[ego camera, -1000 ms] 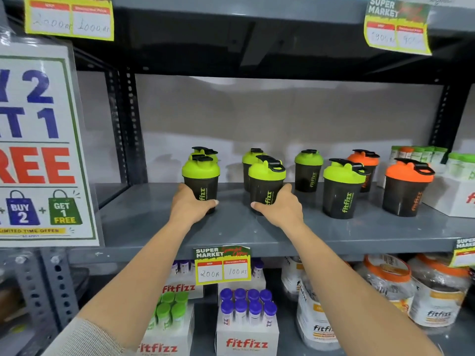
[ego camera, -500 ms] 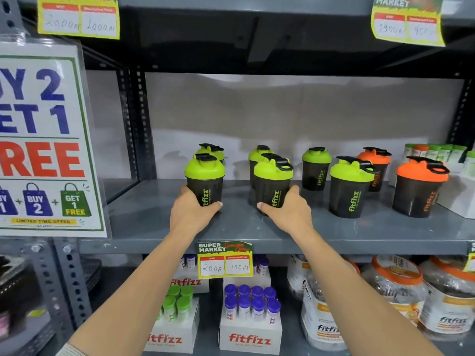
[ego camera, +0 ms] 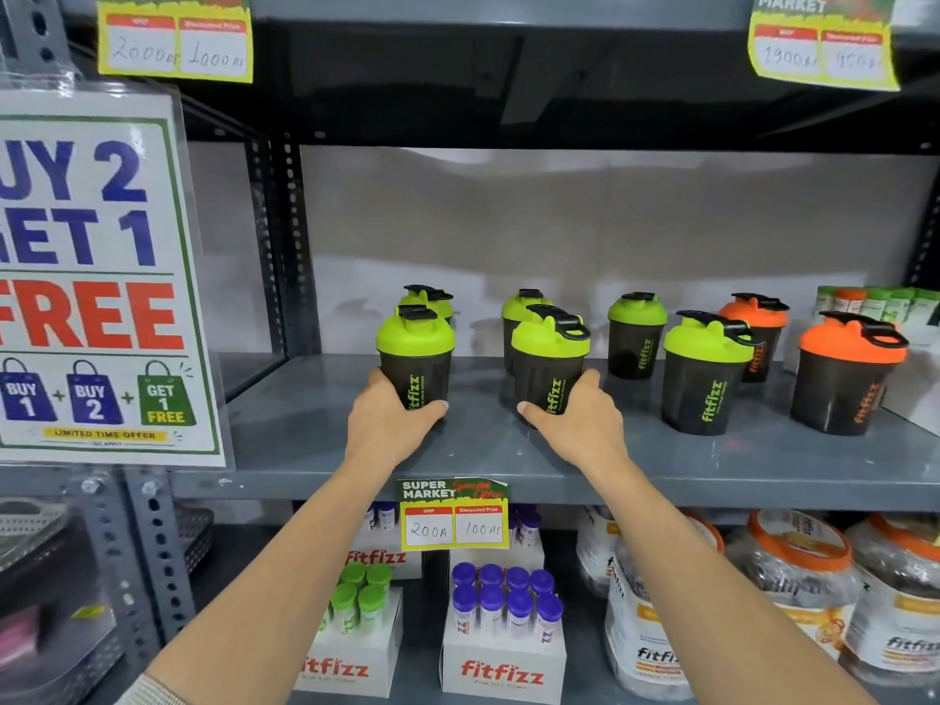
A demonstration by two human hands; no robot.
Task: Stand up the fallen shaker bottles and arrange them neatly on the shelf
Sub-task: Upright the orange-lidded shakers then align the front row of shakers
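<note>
Since a second ago neither bottle has shifted along the shelf (ego camera: 661,465); your hands have stayed where they were. Toward the shelf's left end, your left hand (ego camera: 389,424) is curled around the base of the front-left green-lidded shaker (ego camera: 416,356), thumb across its front, the bottle upright above your knuckles. Another green-lidded one (ego camera: 427,297) stands right behind it. Near the middle, your right hand (ego camera: 577,424) wraps the lower body of the second green shaker (ego camera: 550,361), also upright. Further right stand a front green shaker (ego camera: 706,371) and, toward the shelf's right end, an orange-lidded shaker (ego camera: 847,374), both upright and untouched.
</note>
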